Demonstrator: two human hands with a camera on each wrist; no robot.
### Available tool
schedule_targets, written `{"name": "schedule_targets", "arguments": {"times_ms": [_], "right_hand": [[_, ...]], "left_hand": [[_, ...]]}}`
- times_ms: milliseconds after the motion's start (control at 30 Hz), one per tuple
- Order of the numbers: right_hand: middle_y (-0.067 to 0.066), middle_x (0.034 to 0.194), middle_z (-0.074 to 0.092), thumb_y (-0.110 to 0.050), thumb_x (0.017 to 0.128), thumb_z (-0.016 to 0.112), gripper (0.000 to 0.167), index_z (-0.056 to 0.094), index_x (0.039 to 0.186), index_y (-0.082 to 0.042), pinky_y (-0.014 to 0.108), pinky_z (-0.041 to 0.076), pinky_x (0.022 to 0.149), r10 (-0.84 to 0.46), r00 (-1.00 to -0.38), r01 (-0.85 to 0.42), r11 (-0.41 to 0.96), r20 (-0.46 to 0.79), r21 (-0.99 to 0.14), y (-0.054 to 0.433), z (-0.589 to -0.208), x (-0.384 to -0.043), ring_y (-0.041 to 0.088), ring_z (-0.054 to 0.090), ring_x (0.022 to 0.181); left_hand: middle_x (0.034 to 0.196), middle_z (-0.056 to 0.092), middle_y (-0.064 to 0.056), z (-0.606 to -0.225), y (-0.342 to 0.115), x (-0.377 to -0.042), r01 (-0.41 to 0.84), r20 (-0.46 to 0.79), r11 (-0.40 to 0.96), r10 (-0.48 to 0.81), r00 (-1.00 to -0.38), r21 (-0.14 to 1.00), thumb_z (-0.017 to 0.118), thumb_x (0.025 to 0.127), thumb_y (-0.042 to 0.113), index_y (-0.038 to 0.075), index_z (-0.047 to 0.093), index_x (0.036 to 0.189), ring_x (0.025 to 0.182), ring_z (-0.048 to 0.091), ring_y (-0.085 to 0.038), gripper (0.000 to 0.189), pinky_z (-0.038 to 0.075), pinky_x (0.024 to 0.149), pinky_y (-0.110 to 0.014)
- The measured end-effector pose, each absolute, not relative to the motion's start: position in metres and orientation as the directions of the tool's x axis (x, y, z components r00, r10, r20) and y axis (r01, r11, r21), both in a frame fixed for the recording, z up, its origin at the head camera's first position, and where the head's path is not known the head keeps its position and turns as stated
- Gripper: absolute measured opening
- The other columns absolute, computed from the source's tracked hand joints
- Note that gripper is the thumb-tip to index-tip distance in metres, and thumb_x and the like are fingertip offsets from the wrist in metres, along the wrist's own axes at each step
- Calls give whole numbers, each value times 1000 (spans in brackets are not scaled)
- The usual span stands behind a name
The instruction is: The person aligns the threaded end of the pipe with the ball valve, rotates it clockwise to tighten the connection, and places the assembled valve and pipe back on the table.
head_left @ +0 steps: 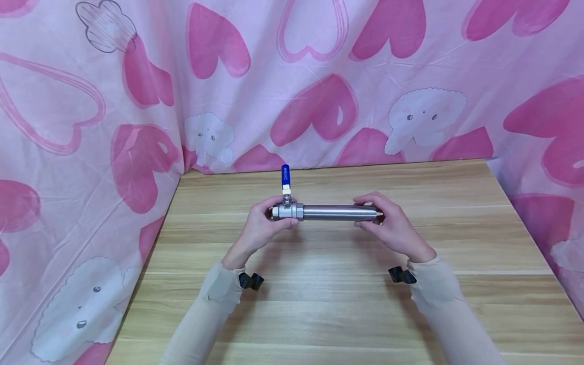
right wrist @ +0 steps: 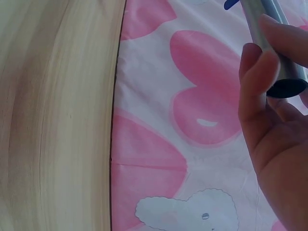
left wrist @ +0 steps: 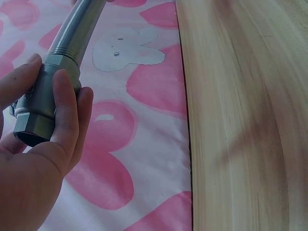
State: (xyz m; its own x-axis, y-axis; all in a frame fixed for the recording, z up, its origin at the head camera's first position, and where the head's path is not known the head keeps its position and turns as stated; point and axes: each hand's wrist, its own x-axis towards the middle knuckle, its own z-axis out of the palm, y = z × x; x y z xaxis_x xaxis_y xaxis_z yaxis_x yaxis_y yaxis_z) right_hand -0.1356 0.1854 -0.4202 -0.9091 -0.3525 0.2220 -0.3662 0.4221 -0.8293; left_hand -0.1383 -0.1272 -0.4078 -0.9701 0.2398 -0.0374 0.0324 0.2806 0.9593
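Observation:
Both hands hold a steel pipe point(head_left: 337, 212) level above the table, with a ball valve point(head_left: 286, 210) joined to its left end. My left hand point(head_left: 262, 223) grips the valve body, thumb on the near side and fingers on the far side. The valve's blue lever handle point(head_left: 285, 176) points away toward the back. At the other end, my right hand point(head_left: 390, 223) holds the pipe between thumb and fingers. In the right wrist view the pipe's open end point(right wrist: 287, 88) shows dark inside. The left wrist view shows the valve's hexagonal end point(left wrist: 33, 129) beside the palm.
A wood-grain table point(head_left: 319, 304) lies beneath the hands. Pink curtain cloth point(head_left: 255, 101) with hearts and white cartoon animals hangs behind it and along both sides. Small black devices point(head_left: 251, 281) sit at both wrists, over light sleeves.

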Motion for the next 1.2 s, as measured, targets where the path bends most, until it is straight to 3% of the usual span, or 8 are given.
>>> {"name": "schedule_targets", "arguments": {"times_ms": [433,867,1200], "right_hand": [[3,116,62,-10,81,77,49,58,125,-19,22,49,67,-344,-914,-358,435,215,-826,187,-422,-136,16,56,90],[1,117,62,-20,87,72,42,57,127,-22,22,49,70,-343,-923,-323,442,175,-837,187,-421,-135,15,55,92],[2,115,64,-17,90,68,35,59,124,-20,22,47,67,-338,-920,-339,434,198,-834,187,-421,-137,13,55,89]], "left_hand": [[115,64,-7,-409,-128,-138,42,-27,283,235,-972,958,82,77,16,22,65,122,98,59,-22,49,55,78,-35],[117,64,-9,-409,-129,-138,50,-19,286,232,-972,957,81,77,14,17,63,124,99,60,-22,51,56,77,-32],[118,63,-6,-409,-129,-138,55,-19,299,239,-971,953,81,78,17,17,63,126,100,59,-23,51,55,80,-34]]}}
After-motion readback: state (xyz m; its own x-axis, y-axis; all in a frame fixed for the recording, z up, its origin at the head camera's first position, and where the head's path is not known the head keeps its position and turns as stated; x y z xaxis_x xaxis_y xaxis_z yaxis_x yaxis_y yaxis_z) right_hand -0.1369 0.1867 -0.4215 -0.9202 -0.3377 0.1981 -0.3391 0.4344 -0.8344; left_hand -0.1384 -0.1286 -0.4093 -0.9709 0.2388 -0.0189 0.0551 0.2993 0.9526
